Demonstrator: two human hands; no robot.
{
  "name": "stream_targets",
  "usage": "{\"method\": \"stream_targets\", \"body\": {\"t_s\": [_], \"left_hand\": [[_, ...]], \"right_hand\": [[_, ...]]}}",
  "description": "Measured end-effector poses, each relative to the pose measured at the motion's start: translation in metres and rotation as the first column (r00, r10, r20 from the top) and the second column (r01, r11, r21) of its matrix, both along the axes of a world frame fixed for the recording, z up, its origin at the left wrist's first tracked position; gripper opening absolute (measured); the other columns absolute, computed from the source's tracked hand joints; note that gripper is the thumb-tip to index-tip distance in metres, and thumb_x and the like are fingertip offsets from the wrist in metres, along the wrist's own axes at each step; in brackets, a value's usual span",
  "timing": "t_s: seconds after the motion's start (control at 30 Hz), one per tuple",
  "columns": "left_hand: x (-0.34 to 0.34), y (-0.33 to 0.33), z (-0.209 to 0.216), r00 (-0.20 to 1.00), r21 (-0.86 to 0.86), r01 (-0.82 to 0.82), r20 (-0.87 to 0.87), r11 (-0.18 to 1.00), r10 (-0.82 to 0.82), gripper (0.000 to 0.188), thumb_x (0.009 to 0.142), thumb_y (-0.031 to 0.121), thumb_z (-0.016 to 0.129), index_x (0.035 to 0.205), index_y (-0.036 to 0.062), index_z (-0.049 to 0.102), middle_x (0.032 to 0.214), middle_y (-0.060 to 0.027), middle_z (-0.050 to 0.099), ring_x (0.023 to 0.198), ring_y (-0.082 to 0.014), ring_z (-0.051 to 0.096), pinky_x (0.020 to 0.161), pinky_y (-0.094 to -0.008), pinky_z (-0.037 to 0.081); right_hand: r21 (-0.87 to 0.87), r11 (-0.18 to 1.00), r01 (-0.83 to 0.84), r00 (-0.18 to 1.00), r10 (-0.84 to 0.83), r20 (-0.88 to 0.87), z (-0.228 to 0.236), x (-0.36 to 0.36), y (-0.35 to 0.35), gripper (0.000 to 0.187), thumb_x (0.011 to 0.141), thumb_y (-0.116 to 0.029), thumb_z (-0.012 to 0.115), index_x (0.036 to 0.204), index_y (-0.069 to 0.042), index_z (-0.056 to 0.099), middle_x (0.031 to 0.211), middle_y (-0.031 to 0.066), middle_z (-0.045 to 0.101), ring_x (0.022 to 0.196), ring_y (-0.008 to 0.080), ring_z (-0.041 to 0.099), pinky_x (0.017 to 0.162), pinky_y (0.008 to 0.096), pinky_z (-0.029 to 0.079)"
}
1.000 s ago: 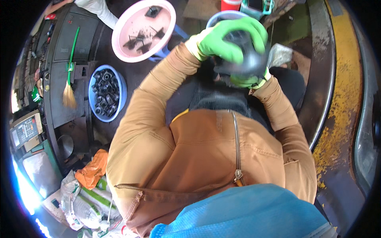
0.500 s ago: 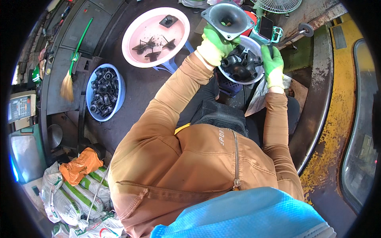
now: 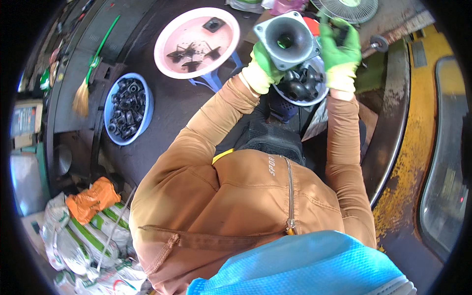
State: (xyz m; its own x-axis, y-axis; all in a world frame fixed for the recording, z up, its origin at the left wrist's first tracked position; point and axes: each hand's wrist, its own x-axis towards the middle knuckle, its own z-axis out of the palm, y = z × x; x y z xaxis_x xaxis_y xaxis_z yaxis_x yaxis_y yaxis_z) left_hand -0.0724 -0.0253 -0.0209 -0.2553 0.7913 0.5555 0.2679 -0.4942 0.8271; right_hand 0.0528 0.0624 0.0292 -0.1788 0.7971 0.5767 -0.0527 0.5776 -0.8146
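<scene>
My left hand (image 3: 265, 64), in a green and pale yellow glove, grips a dark grey horn-shaped part (image 3: 307, 42) with a square flange and corner holes. The wide mouth of the horn faces up toward me, and green shows through its throat. Just right of it, my right hand (image 3: 339, 51), gloved alike, is raised with fingers curled round a small dark object (image 3: 341, 32) whose kind I cannot make out. Below both hands, a pale basin (image 3: 309, 103) holds several glossy black curved parts (image 3: 298, 90), partly covered by the horn and left glove.
On a blue stool (image 3: 211, 79) stands a pink basin (image 3: 162, 62) with several dark flanged pieces. A blue tub (image 3: 149, 115) full of black parts is at left. A fan (image 3: 350, 11) stands at the far right, yellow machinery (image 3: 418, 128) along the right, and sacks (image 3: 88, 236) lower left.
My right hand has risen from beside the basin to the right of the horn. The horn has turned and moved slightly down and right in my left hand.
</scene>
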Motion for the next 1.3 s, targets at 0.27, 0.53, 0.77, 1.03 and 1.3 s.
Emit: {"method": "stream_targets", "body": {"t_s": [0.27,0.53,0.77,1.03,1.3], "left_hand": [[-0.068,-0.033,-0.034,0.426,0.351,0.470,0.713,0.810,-0.557,0.037,0.091,0.005,0.059,0.127,0.0065,0.052,0.111,-0.0098,0.062,0.096,-0.0192,0.063,0.068,-0.0329,0.056],[-0.173,-0.100,-0.068,0.624,0.273,0.272,0.680,0.923,-0.386,0.042,0.090,0.002,0.060,0.131,0.0082,0.051,0.120,-0.0086,0.061,0.106,-0.0212,0.062,0.085,-0.0363,0.057],[-0.203,-0.268,-0.227,0.574,-0.548,-0.763,-0.332,0.342,0.749,0.047,0.078,0.011,0.070,0.123,0.0097,0.057,0.112,-0.0098,0.066,0.103,-0.0242,0.065,0.086,-0.0337,0.052],[-0.294,-0.398,-0.335,0.258,-0.594,-0.722,-0.706,-0.354,0.659,0.052,0.073,0.031,0.073,0.115,0.0039,0.060,0.112,-0.0174,0.066,0.108,-0.0348,0.062,0.092,-0.0395,0.050],[-0.435,-0.389,-0.222,0.154,-0.072,-0.982,-0.845,-0.175,-0.512,0.031,0.094,0.030,0.049,0.122,0.0274,0.061,0.119,0.0061,0.064,0.120,-0.0109,0.052,0.105,-0.0387,0.030]], "right_hand": [[-0.420,0.894,-0.153,0.987,0.118,-0.110,-0.030,0.021,-0.004,0.018,0.093,-0.019,0.066,0.107,-0.008,0.067,0.084,-0.0047,0.056,0.061,0.0026,0.043,0.050,0.0192,0.030],[-0.694,0.677,-0.245,0.941,0.338,-0.002,-0.033,0.029,-0.008,0.030,0.098,-0.031,0.056,0.115,-0.009,0.065,0.077,-0.0071,0.053,0.056,0.0014,0.042,0.050,0.0172,0.032],[-0.808,0.586,0.067,0.907,0.302,0.294,-0.036,0.063,0.013,0.031,0.097,-0.037,0.054,0.107,-0.010,0.065,0.077,-0.0046,0.056,0.061,0.0057,0.045,0.056,0.0193,0.037],[-0.819,0.570,0.071,0.878,0.354,0.322,-0.040,0.090,0.043,0.029,0.096,-0.033,0.056,0.110,-0.009,0.065,0.077,-0.0059,0.056,0.062,0.0054,0.047,0.055,0.0199,0.037],[-0.862,0.501,0.077,0.878,0.376,0.297,-0.042,0.089,0.028,0.029,0.096,-0.030,0.054,0.114,-0.009,0.063,0.081,-0.0059,0.059,0.061,0.0044,0.048,0.054,0.0179,0.039]]}}
